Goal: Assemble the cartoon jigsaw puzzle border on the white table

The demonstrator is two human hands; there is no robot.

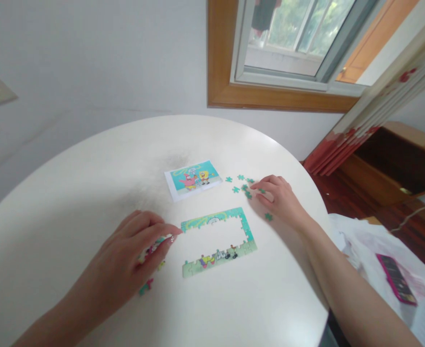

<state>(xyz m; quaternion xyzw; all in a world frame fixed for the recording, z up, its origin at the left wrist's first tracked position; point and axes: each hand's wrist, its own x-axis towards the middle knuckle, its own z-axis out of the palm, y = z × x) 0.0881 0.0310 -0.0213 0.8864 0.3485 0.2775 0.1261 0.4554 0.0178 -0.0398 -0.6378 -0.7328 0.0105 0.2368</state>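
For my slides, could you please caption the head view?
Left hand and right hand flank a partly assembled jigsaw among loose pieces on a white table.

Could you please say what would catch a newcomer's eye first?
Probably the teal-and-green jigsaw border on the round-edged white table, right of the left hand. Beyond it lies a rectangular teal cartoon picture, with small green jigsaw pieces scattered to its right, by the right hand.

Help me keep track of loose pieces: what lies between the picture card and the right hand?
In the head view, several loose green puzzle pieces lie on the table between the picture card and the right hand.
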